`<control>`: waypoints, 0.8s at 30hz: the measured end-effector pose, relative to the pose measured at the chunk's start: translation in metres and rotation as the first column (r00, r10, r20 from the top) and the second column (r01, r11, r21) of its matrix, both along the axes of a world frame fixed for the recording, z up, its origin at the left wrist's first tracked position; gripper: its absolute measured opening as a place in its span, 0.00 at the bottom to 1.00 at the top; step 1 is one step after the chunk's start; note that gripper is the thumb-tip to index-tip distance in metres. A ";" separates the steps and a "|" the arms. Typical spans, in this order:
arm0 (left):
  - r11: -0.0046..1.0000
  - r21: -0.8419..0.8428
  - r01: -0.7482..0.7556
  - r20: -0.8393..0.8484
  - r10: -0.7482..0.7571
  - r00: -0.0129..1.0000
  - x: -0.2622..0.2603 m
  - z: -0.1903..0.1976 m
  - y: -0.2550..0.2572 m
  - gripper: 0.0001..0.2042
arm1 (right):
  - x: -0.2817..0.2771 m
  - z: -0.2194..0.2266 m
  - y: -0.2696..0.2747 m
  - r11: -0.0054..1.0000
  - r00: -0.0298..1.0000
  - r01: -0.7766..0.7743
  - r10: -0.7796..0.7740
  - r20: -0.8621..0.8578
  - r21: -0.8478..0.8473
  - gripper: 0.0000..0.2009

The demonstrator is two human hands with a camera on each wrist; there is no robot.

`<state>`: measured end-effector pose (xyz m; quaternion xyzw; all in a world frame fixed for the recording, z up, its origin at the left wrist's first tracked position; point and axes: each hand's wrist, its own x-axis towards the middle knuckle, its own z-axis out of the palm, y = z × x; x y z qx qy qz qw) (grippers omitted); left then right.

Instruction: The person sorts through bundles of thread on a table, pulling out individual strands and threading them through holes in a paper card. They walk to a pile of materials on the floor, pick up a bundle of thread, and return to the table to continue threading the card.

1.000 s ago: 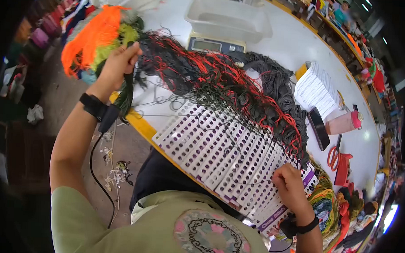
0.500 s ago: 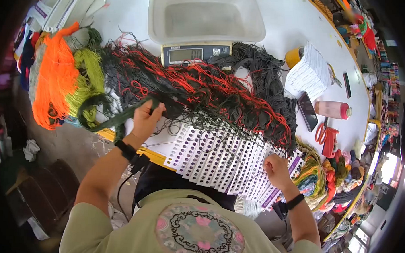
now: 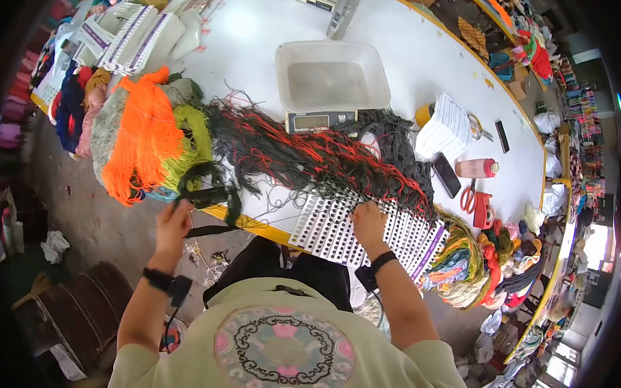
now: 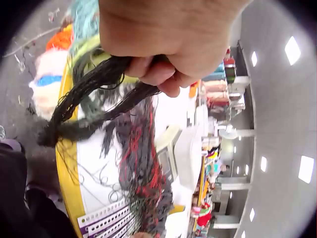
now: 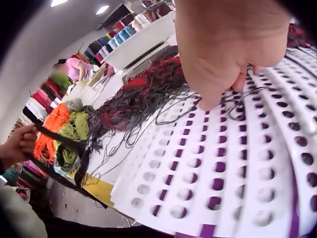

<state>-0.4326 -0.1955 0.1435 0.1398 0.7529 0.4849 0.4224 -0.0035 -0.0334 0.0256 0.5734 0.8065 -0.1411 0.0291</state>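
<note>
My left hand [image 3: 174, 227], off the table's front edge, grips a skein of dark yarn [image 4: 91, 87]. The skein hangs in a long loop below the fist in the left wrist view, its other part reaching the table edge. Over the row of white punched cards [image 3: 317, 228], my right hand [image 3: 369, 225] has its fingers curled, pinching a thin dark thread [image 5: 255, 91] at the fingertips. Loose dark strands trail across the cards from a long heap of black and red yarn [image 3: 305, 153] lying behind them.
Orange yarn [image 3: 145, 144] and lime yarn [image 3: 193, 132] hang over the left table edge. Behind the heap sits a clear plastic tub [image 3: 332, 75] by a digital scale [image 3: 309, 123]. Phone [image 3: 446, 175], bottle [image 3: 477, 168] and red-handled scissors [image 3: 468, 198] lie at right; mixed skeins [image 3: 459, 257] sit nearby.
My left hand has swung in over the table, then back left and down past its edge, drawing the dark skein along. The right hand has shifted left and farther back over the cards.
</note>
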 end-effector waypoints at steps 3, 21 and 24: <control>0.953 0.125 -0.275 -0.029 0.281 0.959 -0.058 0.045 -0.051 0.10 | -0.011 -0.037 0.012 0.985 0.953 0.165 -0.174 -0.249 -0.057 0.08; 0.644 0.649 -0.406 0.131 0.431 0.893 -0.135 0.193 -0.041 0.09 | -0.099 0.339 0.206 0.831 0.122 -0.444 -0.314 -0.942 -0.334 0.08; 0.741 0.538 -0.401 0.157 0.380 0.912 -0.104 0.167 -0.001 0.10 | -0.080 0.328 0.228 0.841 -0.064 -0.475 -0.325 -0.944 -0.258 0.09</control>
